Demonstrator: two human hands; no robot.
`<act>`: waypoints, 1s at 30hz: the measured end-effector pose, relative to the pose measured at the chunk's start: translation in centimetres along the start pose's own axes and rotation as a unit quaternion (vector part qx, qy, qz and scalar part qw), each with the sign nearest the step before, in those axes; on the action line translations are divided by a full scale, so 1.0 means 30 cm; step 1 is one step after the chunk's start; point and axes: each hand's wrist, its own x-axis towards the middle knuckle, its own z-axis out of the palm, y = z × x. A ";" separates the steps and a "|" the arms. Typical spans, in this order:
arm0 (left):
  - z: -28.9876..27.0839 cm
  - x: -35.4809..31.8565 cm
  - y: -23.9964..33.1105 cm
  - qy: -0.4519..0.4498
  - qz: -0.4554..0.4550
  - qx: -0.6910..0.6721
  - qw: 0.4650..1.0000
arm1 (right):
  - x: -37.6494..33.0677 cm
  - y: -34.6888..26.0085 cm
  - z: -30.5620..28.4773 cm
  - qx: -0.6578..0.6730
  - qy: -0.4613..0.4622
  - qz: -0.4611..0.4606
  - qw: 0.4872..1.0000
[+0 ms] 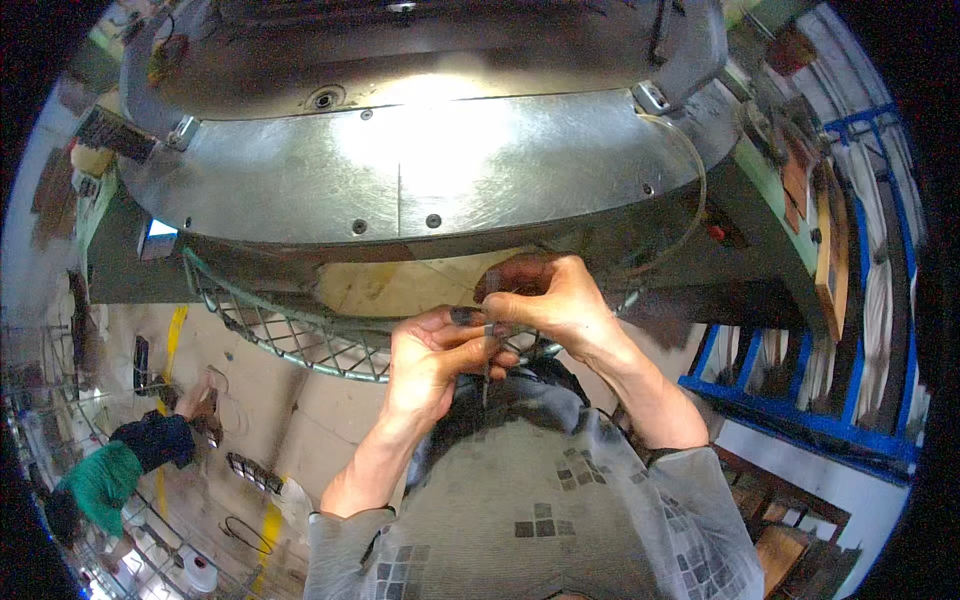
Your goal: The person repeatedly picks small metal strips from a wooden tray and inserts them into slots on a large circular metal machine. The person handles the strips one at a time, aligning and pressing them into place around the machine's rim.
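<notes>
Both hands up in front of the body, close together. Thin strip [487,372] between them, blurred; its material cannot be told. Long axis runs roughly up and down the view, in line with the torso, lower end pointing back at the grey shirt [480,490].

Left hand [425,365] lower: thumb and fingers clamped around the strip's middle stretch, reaching in from its left side. Right hand [555,305] higher and to the right: thumb and bent forefinger together, apparently pinching the upper part. Right grip nearer the machine, left grip nearer the body; both on the strip, fingertips all but touching. Exact contact at the upper end hard to make out.

Beyond the hands, the machine's metal plate [290,175], screws along its near edge. Green mesh rail [265,335] curves below it, passing behind the left wrist.
</notes>
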 end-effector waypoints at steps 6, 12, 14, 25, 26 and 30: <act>0.021 0.052 0.031 0.042 0.026 0.022 0.999 | 0.063 0.005 0.022 0.012 0.012 0.068 0.998; 0.035 0.014 0.030 0.035 -0.027 0.051 0.998 | 0.008 -0.005 -0.010 0.052 0.015 0.025 0.998; 0.052 0.003 0.017 0.004 -0.017 0.068 0.998 | -0.011 -0.012 -0.038 0.045 0.019 0.015 0.999; 0.128 -0.009 0.008 -0.034 -0.030 0.095 0.994 | -0.105 -0.016 -0.070 0.043 0.054 0.003 0.998; 0.131 -0.013 0.011 -0.033 -0.036 0.093 0.994 | -0.106 -0.016 -0.070 0.043 0.056 0.007 0.997; 0.139 -0.025 0.016 -0.030 -0.048 0.084 0.995 | -0.112 -0.015 -0.071 0.071 0.040 0.005 0.997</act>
